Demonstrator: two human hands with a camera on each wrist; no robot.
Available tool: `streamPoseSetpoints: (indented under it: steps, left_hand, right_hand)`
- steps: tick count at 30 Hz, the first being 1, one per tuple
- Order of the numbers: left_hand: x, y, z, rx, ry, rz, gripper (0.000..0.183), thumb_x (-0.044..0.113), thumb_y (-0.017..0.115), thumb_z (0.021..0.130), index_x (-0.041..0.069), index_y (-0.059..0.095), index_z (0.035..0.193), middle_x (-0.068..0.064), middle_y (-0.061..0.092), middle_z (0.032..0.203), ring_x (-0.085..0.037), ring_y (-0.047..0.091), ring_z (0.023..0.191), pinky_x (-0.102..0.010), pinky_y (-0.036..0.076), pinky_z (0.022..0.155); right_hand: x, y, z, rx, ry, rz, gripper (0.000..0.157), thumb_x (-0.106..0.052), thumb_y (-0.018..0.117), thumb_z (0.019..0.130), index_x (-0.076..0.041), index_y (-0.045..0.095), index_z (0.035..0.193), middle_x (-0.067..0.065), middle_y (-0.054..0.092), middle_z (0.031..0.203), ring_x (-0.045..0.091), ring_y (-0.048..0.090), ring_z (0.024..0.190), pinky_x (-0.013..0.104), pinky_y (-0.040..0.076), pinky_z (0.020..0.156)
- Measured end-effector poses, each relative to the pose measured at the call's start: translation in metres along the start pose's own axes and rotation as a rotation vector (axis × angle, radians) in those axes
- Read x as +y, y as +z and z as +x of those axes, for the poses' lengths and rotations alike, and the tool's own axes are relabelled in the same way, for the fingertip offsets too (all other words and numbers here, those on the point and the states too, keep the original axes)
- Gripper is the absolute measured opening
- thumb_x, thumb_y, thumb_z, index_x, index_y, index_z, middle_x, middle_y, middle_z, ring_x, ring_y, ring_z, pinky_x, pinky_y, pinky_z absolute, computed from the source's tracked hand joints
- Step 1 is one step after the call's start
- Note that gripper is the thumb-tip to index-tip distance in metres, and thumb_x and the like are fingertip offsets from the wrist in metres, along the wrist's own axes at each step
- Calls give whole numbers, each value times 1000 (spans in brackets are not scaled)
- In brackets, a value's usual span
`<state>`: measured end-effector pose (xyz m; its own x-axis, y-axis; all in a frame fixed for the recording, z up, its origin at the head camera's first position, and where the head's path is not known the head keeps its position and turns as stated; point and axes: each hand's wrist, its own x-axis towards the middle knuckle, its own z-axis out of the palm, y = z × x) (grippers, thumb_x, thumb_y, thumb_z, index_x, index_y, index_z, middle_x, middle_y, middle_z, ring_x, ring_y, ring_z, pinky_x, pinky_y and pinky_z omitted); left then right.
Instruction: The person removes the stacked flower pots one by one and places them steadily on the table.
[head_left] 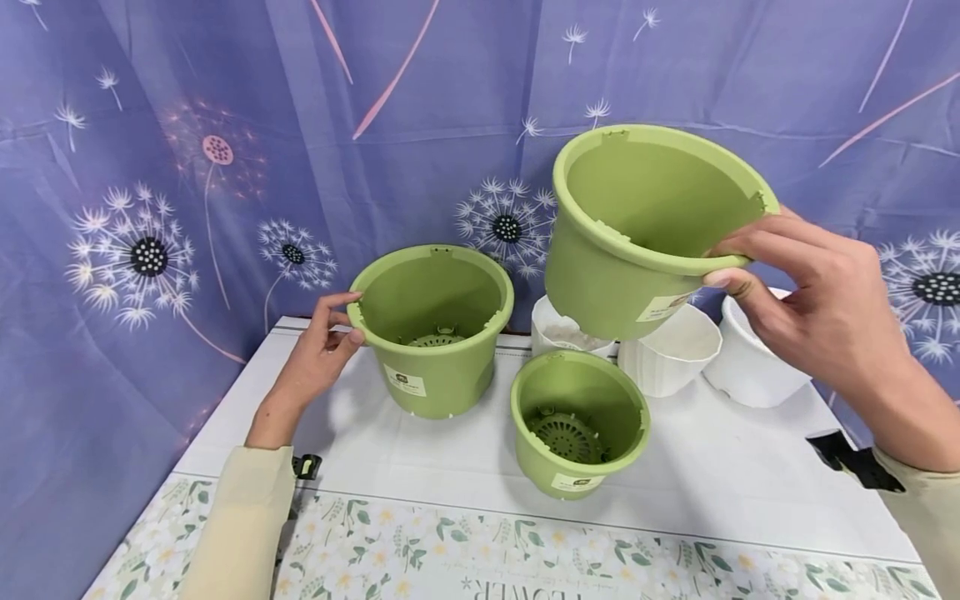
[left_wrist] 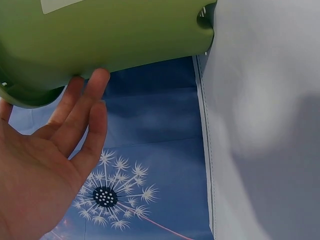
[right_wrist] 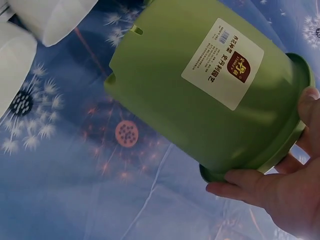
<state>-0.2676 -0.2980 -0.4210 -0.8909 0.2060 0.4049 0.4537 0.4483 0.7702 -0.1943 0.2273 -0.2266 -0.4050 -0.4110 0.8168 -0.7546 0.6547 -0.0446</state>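
Observation:
A green plastic flower pot [head_left: 615,292] with a paper label hangs tilted in the air on the right. My right hand [head_left: 817,292] grips its rim, thumb outside and fingers over the edge; the right wrist view shows the label [right_wrist: 222,64] close up. On the left, a second green pot [head_left: 442,383] stands upright on the table, and my left hand [head_left: 318,358] pinches its rim between thumb and fingers. In the left wrist view that pot's wall [left_wrist: 125,35] runs above my fingers. A smaller green pot [head_left: 581,408] stands between them, touched by neither hand.
Behind the raised pot stand a white pot [head_left: 555,321], a ribbed white pot [head_left: 671,358] and another white pot [head_left: 750,358], partly hidden. A white cloth with a floral border [head_left: 420,533] covers the table. A purple dandelion curtain [head_left: 420,192] hangs along the back and left.

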Motion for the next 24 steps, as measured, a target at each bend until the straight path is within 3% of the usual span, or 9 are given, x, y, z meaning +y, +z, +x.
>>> streamPoseSetpoints:
  steps: [4, 9, 15, 21, 24]
  left_hand:
    - [-1, 0, 0, 2, 12, 6, 57, 31, 55, 112, 26, 32, 164, -18, 61, 123, -21, 72, 99, -25, 51, 84]
    - [-1, 0, 0, 9, 14, 10, 56, 32, 56, 112, 26, 32, 163, -18, 61, 122, -9, 70, 96, -24, 51, 84]
    - [-3, -1, 0, 7, 10, 12, 56, 32, 55, 113, 27, 32, 163, -19, 62, 123, -6, 70, 94, -23, 51, 83]
    - [-4, 0, 0, 2, 20, 10, 57, 34, 54, 113, 26, 31, 164, -20, 62, 122, -8, 71, 94, -22, 51, 83]
    - [-3, 0, 0, 2, 18, 7, 57, 34, 54, 113, 27, 31, 164, -20, 61, 122, -8, 71, 94, -22, 51, 84]
  right_hand:
    - [-1, -7, -6, 19, 5, 11, 46, -43, 71, 103, 2, 80, 95, 14, 72, 90, -11, 58, 101, 6, 40, 85]
    - [-2, -15, -16, 28, 18, -23, 51, -47, 69, 103, 2, 80, 94, 10, 72, 89, -12, 55, 96, 5, 36, 79]
    - [-2, -22, -25, 47, 23, -18, 57, -51, 69, 102, 4, 80, 93, 7, 72, 90, -15, 56, 99, 6, 40, 93]
    - [0, -29, -37, 60, 30, 75, 56, -44, 71, 103, 11, 77, 91, -12, 73, 100, -9, 62, 105, 20, 41, 114]
    - [2, -32, -45, 66, 34, 126, 52, -36, 72, 104, 14, 74, 91, -20, 70, 106, -6, 62, 105, 18, 41, 109]
